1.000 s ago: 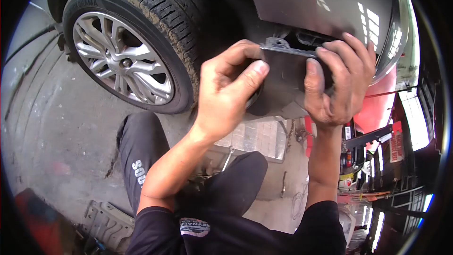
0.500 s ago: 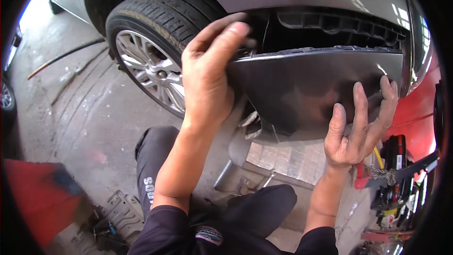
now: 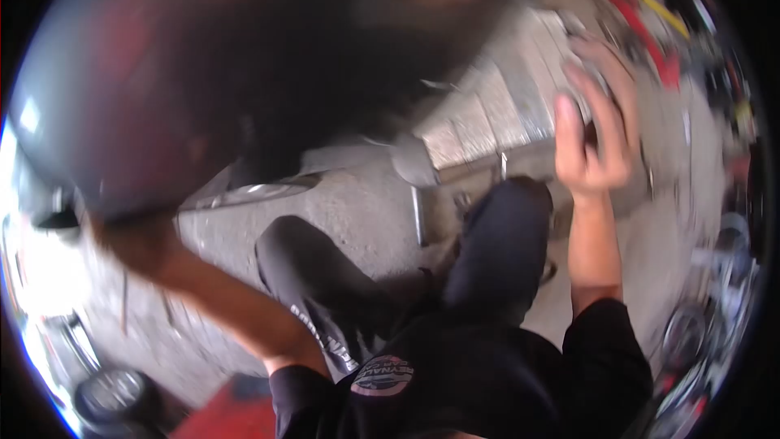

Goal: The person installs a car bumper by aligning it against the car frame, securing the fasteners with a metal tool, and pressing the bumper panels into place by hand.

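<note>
Nearest the camera: a black shirt [image 3: 479, 366] with an oval badge [image 3: 382, 375]; "REYNAL" reads across it, with a smaller second line beginning "CAR CA", its end lost in the folds. White letters run down one leg of the dark trousers [image 3: 325, 276], too foreshortened and blurred to read.

Dark panel [image 3: 268, 57]: fills the upper left, close to the lens, smeared by motion; glossy toward its left end. Left hand [image 3: 130, 240] at its lower left edge. Fingers hidden by the panel; cannot tell how they are closed on it.

Right hand [image 3: 600, 130]: raised, well apart from the left. Thumb and curved fingers stand wide; nothing seen gripped.

Beyond the knees, a low platform [image 3: 471, 126] with a silvery, seamed top. Beneath its near edge, a tray-like space [image 3: 455, 207] holds small objects, too blurred to identify.

Farther out: grey floor [image 3: 219, 236]; a red bar [image 3: 621, 12] and a yellow strip [image 3: 662, 15] at upper right; a dark-tyred wheel [image 3: 114, 390] at lower left.
</note>
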{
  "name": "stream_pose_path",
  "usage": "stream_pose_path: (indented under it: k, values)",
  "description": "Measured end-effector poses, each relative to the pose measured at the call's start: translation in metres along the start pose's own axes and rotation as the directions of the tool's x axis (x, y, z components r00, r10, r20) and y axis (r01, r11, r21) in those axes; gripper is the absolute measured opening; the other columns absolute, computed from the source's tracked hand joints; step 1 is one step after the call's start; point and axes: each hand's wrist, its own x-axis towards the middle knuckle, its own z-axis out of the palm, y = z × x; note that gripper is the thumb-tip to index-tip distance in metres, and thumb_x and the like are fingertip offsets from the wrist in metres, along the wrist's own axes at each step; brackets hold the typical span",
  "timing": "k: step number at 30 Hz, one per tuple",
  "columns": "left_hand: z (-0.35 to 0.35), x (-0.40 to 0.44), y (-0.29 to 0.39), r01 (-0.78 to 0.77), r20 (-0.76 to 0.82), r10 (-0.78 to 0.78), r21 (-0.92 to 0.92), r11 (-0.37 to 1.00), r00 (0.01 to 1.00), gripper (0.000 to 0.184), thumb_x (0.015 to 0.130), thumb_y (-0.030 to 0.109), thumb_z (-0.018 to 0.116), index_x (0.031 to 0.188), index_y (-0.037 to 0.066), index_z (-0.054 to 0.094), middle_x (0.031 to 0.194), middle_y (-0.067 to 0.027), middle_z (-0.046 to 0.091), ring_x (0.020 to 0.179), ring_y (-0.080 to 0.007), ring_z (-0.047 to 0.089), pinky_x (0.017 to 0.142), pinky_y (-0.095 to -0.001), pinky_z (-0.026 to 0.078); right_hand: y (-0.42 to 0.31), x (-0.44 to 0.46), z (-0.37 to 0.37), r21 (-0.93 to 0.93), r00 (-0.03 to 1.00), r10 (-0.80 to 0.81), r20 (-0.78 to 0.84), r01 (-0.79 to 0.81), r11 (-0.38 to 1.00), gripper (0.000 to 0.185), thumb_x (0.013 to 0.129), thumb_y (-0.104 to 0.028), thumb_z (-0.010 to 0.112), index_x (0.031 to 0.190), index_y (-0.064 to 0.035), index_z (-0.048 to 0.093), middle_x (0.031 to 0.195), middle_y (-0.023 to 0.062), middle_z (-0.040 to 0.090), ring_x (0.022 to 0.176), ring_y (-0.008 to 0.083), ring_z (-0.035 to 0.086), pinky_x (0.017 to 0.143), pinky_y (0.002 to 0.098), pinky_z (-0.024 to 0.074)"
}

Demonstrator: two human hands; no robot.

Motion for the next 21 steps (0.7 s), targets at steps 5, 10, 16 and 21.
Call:
stream_pose_path:
  k: [5,10,16,21]
  values:
    - [0.014,-0.005,0.006,0.460,0.095,-0.511,-0.595,0.659,0.854,0.039,0.084,0.024,0.076,0.114,0.001,0.067,0.110,-0.0158,0.071,0.099,-0.0277,0.069,0.086,-0.0463,0.057,0.100,-0.216,-0.012,0.035,0.401,0.904,0.147,-0.915,0.401,0.025,0.091,-0.008,0.065,0.115,-0.0017,0.069,0.090,0.0145,0.072,0.081,0.0297,0.068,0.075,0.0353,0.0535]
    - [0.030,-0.026,0.013,0.496,0.160,-0.471,-0.351,0.794,0.867,0.039,0.084,0.024,0.076,0.114,0.000,0.067,0.109,-0.0153,0.071,0.098,-0.0269,0.068,0.085,-0.0451,0.057,0.036,-0.488,-0.039,-0.455,-0.097,0.891,0.443,-0.881,0.130,0.027,0.084,-0.018,0.066,0.108,-0.0055,0.071,0.091,0.0236,0.070,0.088,0.0393,0.070,0.077,0.0461,0.0549]
    - [0.053,-0.035,0.023,0.466,0.238,-0.434,-0.097,0.880,0.869,0.039,0.083,0.024,0.076,0.113,0.000,0.067,0.108,-0.0148,0.071,0.096,-0.0258,0.068,0.083,-0.0437,0.057,0.018,-0.546,-0.081,-0.421,-0.254,0.962,0.097,-0.886,-0.192,0.022,0.084,-0.018,0.065,0.100,-0.0070,0.075,0.091,0.0213,0.072,0.087,0.0392,0.070,0.077,0.0455,0.0551]
    - [0.068,-0.033,0.036,0.419,0.282,-0.411,0.032,0.907,0.867,0.040,0.083,0.024,0.077,0.113,0.000,0.067,0.108,-0.0143,0.071,0.095,-0.0250,0.068,0.083,-0.0425,0.057,0.082,-0.528,-0.087,-0.471,0.109,0.953,0.283,-0.850,0.238,0.033,0.083,-0.008,0.064,0.115,-0.0068,0.065,0.106,0.0192,0.067,0.099,0.0392,0.065,0.084,0.0455,0.0528]
